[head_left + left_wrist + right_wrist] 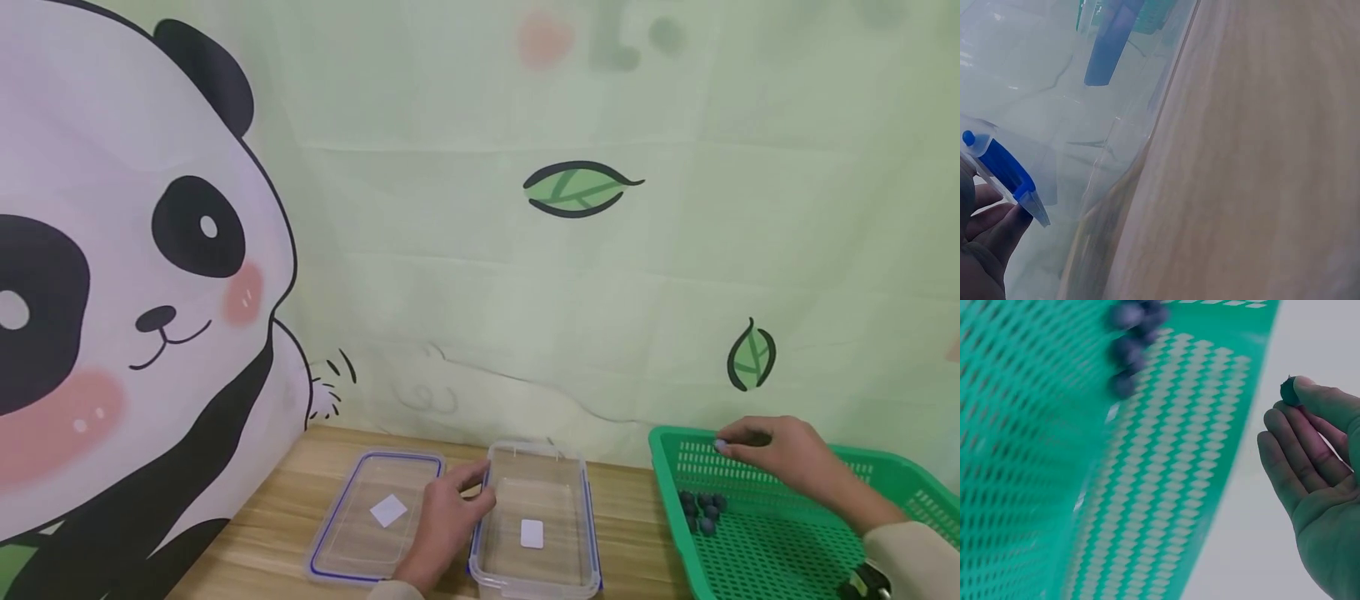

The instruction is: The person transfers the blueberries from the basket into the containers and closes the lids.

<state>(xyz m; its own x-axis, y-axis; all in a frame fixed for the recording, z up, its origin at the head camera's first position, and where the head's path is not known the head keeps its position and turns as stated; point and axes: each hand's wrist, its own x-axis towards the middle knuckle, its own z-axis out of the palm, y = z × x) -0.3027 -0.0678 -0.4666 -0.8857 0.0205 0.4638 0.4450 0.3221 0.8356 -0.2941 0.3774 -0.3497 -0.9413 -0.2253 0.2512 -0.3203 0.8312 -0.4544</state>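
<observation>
My right hand [783,450] pinches one blueberry [1289,391] between thumb and fingertip, above the back rim of a green plastic basket [663,483]. The other fingers of that hand are spread loosely in the right wrist view. Several more blueberries [705,510] lie inside the basket at its left end. A clear plastic container [558,492] stands lidless on the table, with a white label on it. My left hand [450,512] holds its left side by the rim, the fingers beside a blue clip [1007,169] in the left wrist view.
A clear lid [352,517] with a blue seal and a white label lies left of the container, partly behind my left hand. The wooden table [626,517] runs up to a pale green cloth backdrop [465,250] with a printed panda.
</observation>
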